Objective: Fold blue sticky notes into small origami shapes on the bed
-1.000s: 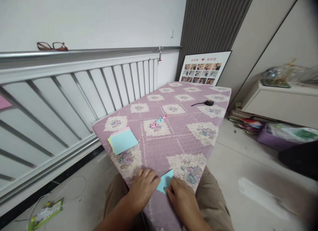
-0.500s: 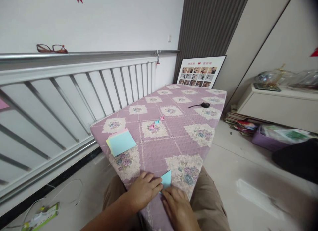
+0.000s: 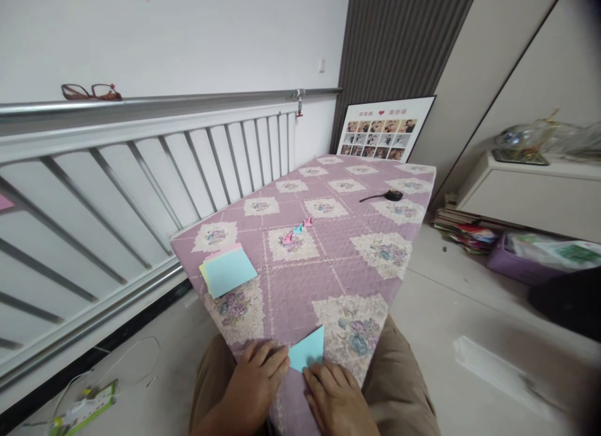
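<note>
A folded piece of light-blue paper [image 3: 308, 349] lies near the front edge of the table, one corner pointing away from me. The fingertips of my right hand [image 3: 335, 395] rest on its lower right edge, pressing it against the cloth. My left hand [image 3: 260, 376] lies flat on the table at the paper's left corner, fingers stretched out. To the left is a stack of coloured sheets [image 3: 230, 272], blue on top with yellow and pink showing beneath. Farther up the table sit small folded paper pieces, two pink [image 3: 288, 238] and one blue [image 3: 298, 229].
A purple floral cloth [image 3: 291, 289] covers the table. A black coiled item [image 3: 393, 195] with a strap lies toward the far right. A white radiator [image 3: 159, 204] runs along the left, with glasses [image 3: 91, 92] on its pipe. A photo board [image 3: 385, 129] leans behind.
My left hand has slid left and toward me, off most of the blue paper, uncovering more of it. My right hand stays at the paper's lower edge. The view shifts slightly.
</note>
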The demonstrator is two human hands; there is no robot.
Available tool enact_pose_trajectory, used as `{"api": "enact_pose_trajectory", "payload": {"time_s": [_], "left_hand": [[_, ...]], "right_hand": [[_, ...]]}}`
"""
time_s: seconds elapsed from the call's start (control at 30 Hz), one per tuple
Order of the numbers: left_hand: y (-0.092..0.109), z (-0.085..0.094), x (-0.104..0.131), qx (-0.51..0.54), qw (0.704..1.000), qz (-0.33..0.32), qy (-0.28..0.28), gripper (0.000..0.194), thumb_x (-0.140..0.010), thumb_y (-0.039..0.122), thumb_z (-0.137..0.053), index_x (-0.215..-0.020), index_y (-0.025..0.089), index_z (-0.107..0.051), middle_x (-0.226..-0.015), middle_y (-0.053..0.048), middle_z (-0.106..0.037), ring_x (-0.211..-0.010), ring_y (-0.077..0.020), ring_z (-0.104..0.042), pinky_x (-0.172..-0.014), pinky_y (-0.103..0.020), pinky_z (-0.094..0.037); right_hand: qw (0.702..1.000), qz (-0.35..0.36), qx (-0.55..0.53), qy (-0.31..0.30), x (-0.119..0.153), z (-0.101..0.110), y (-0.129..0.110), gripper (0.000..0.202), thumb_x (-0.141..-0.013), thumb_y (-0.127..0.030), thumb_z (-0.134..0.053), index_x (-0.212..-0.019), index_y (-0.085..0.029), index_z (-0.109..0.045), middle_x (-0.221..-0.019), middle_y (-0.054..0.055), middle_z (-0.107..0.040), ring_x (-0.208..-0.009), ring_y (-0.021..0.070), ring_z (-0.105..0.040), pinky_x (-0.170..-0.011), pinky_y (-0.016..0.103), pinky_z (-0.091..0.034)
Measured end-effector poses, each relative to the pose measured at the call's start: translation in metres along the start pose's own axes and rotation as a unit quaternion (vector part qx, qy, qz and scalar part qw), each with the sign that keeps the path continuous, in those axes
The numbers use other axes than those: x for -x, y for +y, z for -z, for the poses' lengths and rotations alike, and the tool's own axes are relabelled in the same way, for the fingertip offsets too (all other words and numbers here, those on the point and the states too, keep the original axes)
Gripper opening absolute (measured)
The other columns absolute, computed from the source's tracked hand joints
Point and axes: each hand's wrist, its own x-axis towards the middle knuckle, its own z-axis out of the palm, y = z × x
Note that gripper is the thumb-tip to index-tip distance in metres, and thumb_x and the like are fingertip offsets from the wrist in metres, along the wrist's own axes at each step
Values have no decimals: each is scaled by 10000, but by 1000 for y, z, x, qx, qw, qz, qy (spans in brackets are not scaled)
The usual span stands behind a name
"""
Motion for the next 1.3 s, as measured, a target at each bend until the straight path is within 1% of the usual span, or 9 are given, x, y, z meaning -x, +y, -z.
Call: {"api": "enact_pose_trajectory", "payload": {"time_s": [0.2,0.47,0.57,0.77,0.9,0.97,1.07,1.2,1.3], "left_hand": [[3,-8,6,-4,999,48,-26,317,-934,232,-453,-1232,253,-557,-1318,35,-543,-1137,-202,-468,-939,-340,-342],[14,-16,3,2,994,109,1,296,-917,171,-452,-1158,231,-612,-1249,-12,-594,-1125,-221,-506,-925,-375,-414],[33,-20,-10,-8,986,165,35,295,-934,154,-406,-1111,211,-635,-1271,-42,-573,-1153,-248,-493,-940,-431,-419],[66,-32,-30,52,986,145,57,325,-930,215,-449,-1233,259,-559,-1276,-15,-579,-1154,-240,-502,-952,-420,-423],[64,-30,-25,78,976,201,27,436,-881,166,-459,-1291,304,-512,-1377,-24,-487,-1224,-283,-445,-965,-496,-390],[62,-27,-23,89,971,223,17,485,-857,150,-459,-1307,327,-493,-1408,-24,-449,-1250,-297,-417,-973,-534,-363],[61,-25,-21,102,967,232,6,531,-834,135,-456,-1319,350,-473,-1431,-17,-417,-1272,-297,-390,-984,-547,-337],[62,-27,-22,110,967,230,17,538,-815,130,-475,-1297,369,-494,-1415,-23,-440,-1264,-296,-395,-980,-544,-323],[62,-29,-22,108,966,233,34,532,-807,132,-488,-1278,378,-513,-1395,-30,-464,-1250,-299,-403,-975,-542,-317]], "right_hand": [[999,20,-14,30,12,5,14,371,-986,-318,-284,-1000,-272,-651,-950,-13,-701,-939,185,-576,-872,334,-351],[993,96,43,-53,10,24,21,264,-917,-195,-418,-1074,-231,-626,-1081,10,-691,-1011,203,-593,-853,328,-428],[996,71,23,-51,9,23,19,250,-891,-161,-451,-1049,-238,-630,-1076,7,-693,-1007,200,-599,-854,326,-452],[998,34,-19,-53,14,22,15,267,-858,-130,-479,-1066,-221,-619,-1043,24,-690,-1008,208,-604,-875,334,-474],[995,-21,-47,-80,13,26,21,204,-874,-147,-454,-899,-235,-637,-940,39,-684,-903,192,-632,-797,324,-498],[993,-83,-30,-81,8,26,27,160,-866,-218,-492,-947,-238,-628,-957,61,-673,-888,217,-630,-751,358,-502],[982,-179,30,-44,-9,21,36,336,-830,-353,-543,-1135,-214,-568,-1138,137,-619,-1039,313,-573,-738,455,-482],[968,-230,61,-77,-40,14,39,383,-829,-417,-529,-1154,-217,-559,-1251,141,-556,-1186,361,-466,-892,638,-321],[961,-249,46,-108,-57,13,37,335,-819,-400,-545,-1099,-218,-579,-1267,136,-541,-1207,355,-438,-919,649,-268]]}}
